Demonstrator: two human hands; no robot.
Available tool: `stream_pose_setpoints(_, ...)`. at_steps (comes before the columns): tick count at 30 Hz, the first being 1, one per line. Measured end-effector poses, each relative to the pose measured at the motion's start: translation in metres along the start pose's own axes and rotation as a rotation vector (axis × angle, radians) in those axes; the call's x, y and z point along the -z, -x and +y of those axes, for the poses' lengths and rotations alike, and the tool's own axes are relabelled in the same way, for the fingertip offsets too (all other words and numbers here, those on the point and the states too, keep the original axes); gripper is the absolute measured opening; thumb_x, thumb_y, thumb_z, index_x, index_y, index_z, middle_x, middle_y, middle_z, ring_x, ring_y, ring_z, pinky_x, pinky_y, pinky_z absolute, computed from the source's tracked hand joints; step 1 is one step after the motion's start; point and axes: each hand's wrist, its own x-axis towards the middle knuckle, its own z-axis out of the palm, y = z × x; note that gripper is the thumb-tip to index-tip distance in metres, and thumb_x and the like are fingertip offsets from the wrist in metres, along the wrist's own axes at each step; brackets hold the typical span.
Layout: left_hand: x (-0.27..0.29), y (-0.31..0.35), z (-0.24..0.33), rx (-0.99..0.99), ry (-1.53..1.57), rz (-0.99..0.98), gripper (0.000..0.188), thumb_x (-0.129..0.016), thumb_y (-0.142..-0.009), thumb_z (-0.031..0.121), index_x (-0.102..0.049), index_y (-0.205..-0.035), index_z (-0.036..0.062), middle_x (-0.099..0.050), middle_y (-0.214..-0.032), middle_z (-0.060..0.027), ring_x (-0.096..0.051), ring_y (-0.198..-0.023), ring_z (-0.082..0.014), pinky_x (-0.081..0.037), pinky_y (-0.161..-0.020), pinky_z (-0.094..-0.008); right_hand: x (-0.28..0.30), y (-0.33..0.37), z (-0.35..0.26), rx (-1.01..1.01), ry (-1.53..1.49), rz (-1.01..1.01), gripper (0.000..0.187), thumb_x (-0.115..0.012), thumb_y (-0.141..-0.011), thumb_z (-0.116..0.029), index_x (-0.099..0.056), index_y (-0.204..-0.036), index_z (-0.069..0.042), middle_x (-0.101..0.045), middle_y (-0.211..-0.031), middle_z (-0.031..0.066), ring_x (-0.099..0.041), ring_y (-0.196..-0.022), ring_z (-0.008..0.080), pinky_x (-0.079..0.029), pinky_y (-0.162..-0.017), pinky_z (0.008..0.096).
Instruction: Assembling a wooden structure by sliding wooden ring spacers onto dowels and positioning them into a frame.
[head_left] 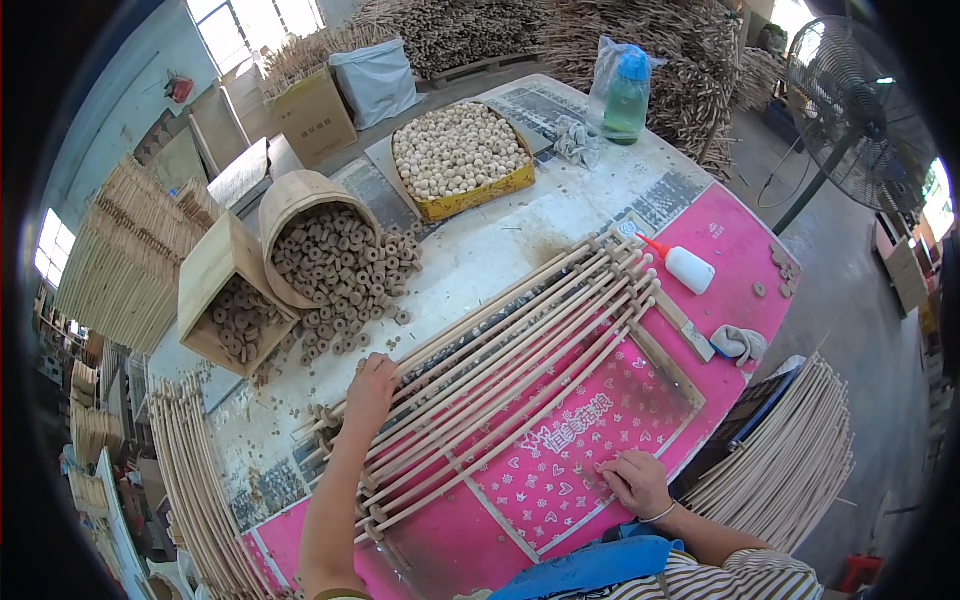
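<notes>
A row of slim wooden rods (500,375) lies slantwise over the table, with small rings and round knobs around their ends. My left hand (371,388) is closed round the rod at the far edge of the row, close to its left end; its fingertips are partly hidden. On the pink sheet (540,500) rests my right hand (640,485), thumb and fingers apart, holding nothing. Beyond the rods' right ends lies a white glue bottle (689,270) with a red nozzle. Small brown wooden rings (335,265) spill from a tipped round wooden bucket (290,195) beside a tipped wooden box (215,270).
A yellow tray (480,195) of pale wooden beads stands at the back, near a green bottle (627,105) with a blue top. A crumpled grey cloth (738,343) lies at the right edge. Rod bundles (790,450) stand beside the table; a fan (850,90) is back right.
</notes>
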Motion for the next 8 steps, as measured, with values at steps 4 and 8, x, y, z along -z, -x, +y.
stream_pose_setpoints(4, 0.014, 0.002, 0.0, -0.066, -0.052, 0.108, 0.023, -0.073, -0.087, 0.002, -0.064, -0.108, 0.0039, -0.059, -0.116, -0.0131, -0.059, -0.111, -0.0388, -0.052, -0.095, -0.0494, -0.002, 0.001, 0.001, -0.009, 0.005, -0.001, 0.01, -0.075, -0.091, -0.015, -0.075, -0.099, -0.009, -0.067, -0.084, 0.0096, -0.066, -0.078, 0.0289, -0.051, -0.069, 0.0405)
stream_pose_setpoints(8, 0.057, 0.019, 0.011, 0.04, -0.047, 0.181, 0.022, -0.072, -0.087, 0.001, -0.065, -0.107, 0.0059, -0.059, -0.117, -0.0125, -0.059, -0.113, -0.0365, -0.05, -0.105, -0.0489, -0.006, -0.004, 0.001, 0.039, -0.008, -0.009, 0.01, -0.075, -0.091, -0.015, -0.075, -0.099, -0.009, -0.067, -0.084, 0.0095, -0.066, -0.078, 0.0291, -0.051, -0.069, 0.0406)
